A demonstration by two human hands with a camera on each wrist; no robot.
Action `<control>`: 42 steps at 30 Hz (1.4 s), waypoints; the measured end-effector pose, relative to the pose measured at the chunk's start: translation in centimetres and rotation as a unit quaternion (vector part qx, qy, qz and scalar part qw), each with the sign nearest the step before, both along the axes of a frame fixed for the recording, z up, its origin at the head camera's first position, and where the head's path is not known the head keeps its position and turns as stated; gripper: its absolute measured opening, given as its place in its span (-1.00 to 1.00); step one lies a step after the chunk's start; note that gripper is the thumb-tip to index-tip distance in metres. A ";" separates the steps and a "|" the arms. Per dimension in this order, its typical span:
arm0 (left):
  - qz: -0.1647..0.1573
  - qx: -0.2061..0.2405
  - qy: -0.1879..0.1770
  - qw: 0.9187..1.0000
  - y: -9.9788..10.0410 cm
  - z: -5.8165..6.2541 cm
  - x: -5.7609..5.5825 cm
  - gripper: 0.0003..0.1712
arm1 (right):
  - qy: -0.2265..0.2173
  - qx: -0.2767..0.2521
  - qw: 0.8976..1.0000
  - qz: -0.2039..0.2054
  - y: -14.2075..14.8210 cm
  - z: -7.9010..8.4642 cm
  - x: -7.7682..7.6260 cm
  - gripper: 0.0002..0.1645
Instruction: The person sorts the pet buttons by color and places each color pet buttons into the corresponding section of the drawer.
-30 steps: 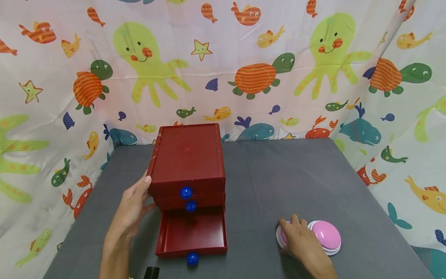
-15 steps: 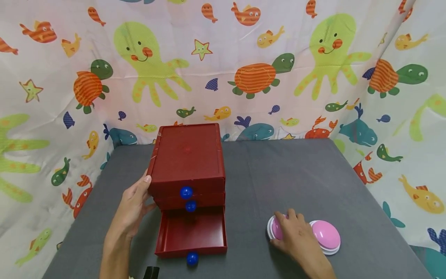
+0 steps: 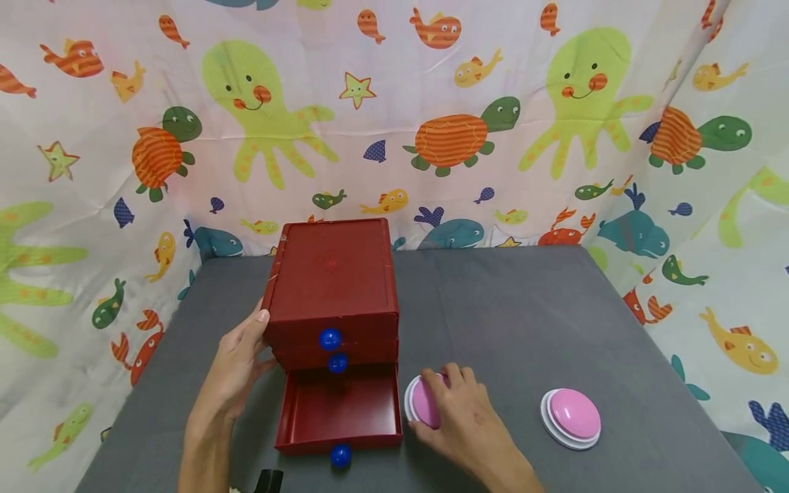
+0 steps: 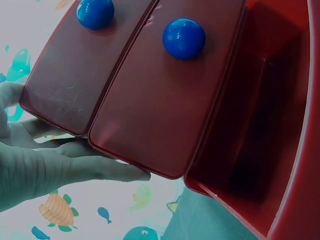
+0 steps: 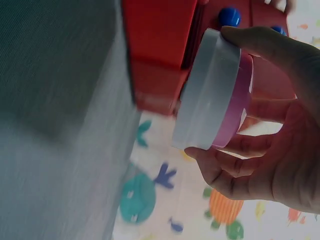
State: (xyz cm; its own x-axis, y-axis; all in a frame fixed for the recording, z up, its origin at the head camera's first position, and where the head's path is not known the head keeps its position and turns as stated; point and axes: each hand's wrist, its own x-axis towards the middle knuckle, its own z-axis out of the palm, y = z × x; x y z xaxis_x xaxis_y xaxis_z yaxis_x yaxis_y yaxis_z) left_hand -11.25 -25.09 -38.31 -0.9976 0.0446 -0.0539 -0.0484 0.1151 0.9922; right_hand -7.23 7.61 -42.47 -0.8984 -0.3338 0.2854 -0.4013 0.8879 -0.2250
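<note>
My left hand (image 3: pixel 234 359) rests against the left side of a red drawer box (image 3: pixel 333 274), one fingertip at its upper front corner. In the left wrist view, its fingers (image 4: pixel 110 169) lie fairly straight along the box's side. The bottom drawer (image 3: pixel 342 411) is pulled out with bare floor showing, and the two drawers above are closed. Just right of the pulled-out drawer, my right hand (image 3: pixel 462 418) grips a pink push button (image 3: pixel 425 402) with a white base. The right wrist view shows thumb and fingers round the white rim (image 5: pixel 207 95), the base raised off the table.
A second pink push button (image 3: pixel 573 416) sits on the grey table (image 3: pixel 493 301) to the right. Blue ball knobs (image 3: pixel 341 456) stick out from the drawer fronts. A patterned sea-animal curtain (image 3: pixel 382 123) closes off the back and sides. A small black object (image 3: pixel 268 481) shows at the front edge.
My right hand has carried the gripped push button left, from beside the other button to beside the open drawer. My left hand and the drawer box have stayed put.
</note>
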 end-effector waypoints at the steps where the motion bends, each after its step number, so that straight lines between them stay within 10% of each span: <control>1: 0.001 0.000 0.000 1.000 0.0 0.0 0.0 -0.16 | 0.001 0.004 1.000 0.010 -0.7 0.1 0.1 -0.22; 8: -0.006 -0.009 0.009 1.000 -0.2 0.0 0.0 -0.15 | -0.070 0.041 0.992 0.093 -5.6 1.4 0.4 -0.15; 13: -0.012 -0.007 0.015 1.000 -0.3 0.0 -0.2 -0.18 | -0.035 0.084 0.987 0.130 -9.4 0.6 0.3 -0.20; 27: -0.011 -0.002 0.030 0.999 -0.5 -0.2 0.0 -0.23 | 0.029 0.129 0.989 0.063 -16.0 -1.4 -0.4 -0.29; 42: -0.016 -0.003 0.025 1.000 -0.4 -0.3 0.1 -0.24 | -0.174 0.034 0.980 0.087 -17.6 -2.5 -2.7 -0.59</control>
